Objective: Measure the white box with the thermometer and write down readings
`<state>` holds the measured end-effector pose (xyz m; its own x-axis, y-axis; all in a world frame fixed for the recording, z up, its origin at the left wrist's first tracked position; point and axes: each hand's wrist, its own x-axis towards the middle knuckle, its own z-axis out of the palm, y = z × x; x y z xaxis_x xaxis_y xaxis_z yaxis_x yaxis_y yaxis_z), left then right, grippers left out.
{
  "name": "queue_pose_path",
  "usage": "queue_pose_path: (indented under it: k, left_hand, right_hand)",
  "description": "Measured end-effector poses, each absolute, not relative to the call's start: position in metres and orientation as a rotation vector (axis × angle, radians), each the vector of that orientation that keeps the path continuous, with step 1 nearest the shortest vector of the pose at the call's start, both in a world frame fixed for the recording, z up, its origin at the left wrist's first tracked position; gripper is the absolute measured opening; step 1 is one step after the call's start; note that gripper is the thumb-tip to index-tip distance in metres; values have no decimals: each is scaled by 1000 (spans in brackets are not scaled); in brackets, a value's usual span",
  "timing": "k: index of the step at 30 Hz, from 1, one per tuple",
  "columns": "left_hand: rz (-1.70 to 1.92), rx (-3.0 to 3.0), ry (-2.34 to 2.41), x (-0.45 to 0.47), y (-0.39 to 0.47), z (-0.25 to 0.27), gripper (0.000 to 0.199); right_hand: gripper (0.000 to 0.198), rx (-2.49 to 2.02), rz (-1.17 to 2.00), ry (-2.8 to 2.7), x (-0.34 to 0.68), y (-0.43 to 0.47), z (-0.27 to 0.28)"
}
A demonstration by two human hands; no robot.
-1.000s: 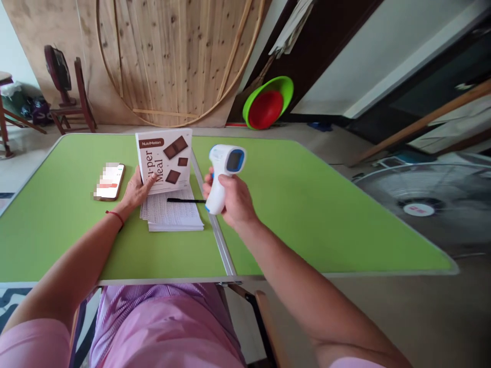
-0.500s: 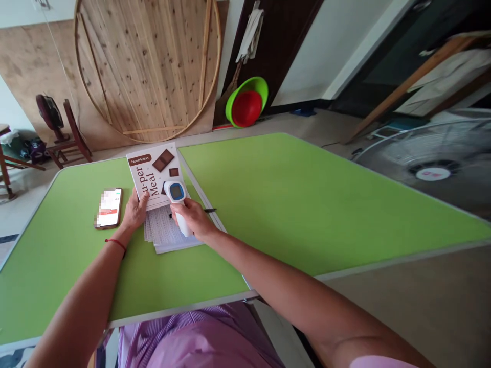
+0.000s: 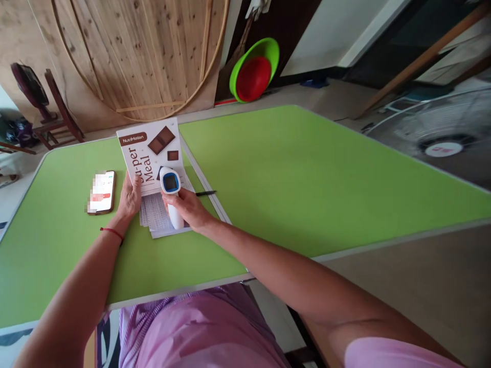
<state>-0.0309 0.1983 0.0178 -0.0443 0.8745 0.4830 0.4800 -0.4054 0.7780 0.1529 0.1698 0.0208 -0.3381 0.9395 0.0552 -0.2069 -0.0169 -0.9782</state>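
Biggest thing by far is my light-green flat table with a silver metal edge, filling the middle of the frame. Upper left there's a huge round wooden plank panel, and far right a grey wire-caged fan with a white hub. Top centre-right: a bright green round basin with a red round basin in front.

Left of centre, my left hand is closed on the lower left edge of a white flat box with brown print, thumb in front, the other fingers mostly hidden. Under its lower edge lies a stack of white written sheets.

My right hand is wrapped round the grip of a white-and-blue handheld thermometer, overlapping the box's lower right corner; can't tell if they touch. Smaller stuff: brown-cased phone lying left of the box, thin black pen just right of my grip, red cord bracelet on my left wrist.
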Motion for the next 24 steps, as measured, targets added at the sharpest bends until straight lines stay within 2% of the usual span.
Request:
queue_pose_path:
  k: [14,24]
  left_hand:
    - [1352,1942,1409,-24,204,8,69]
    - [1276,1943,1289,-23,203,12,68]
  right_hand:
    - [38,-897,1525,-1238,161,159,15]
    - [29,-877,1479,-1283,163,161,12]
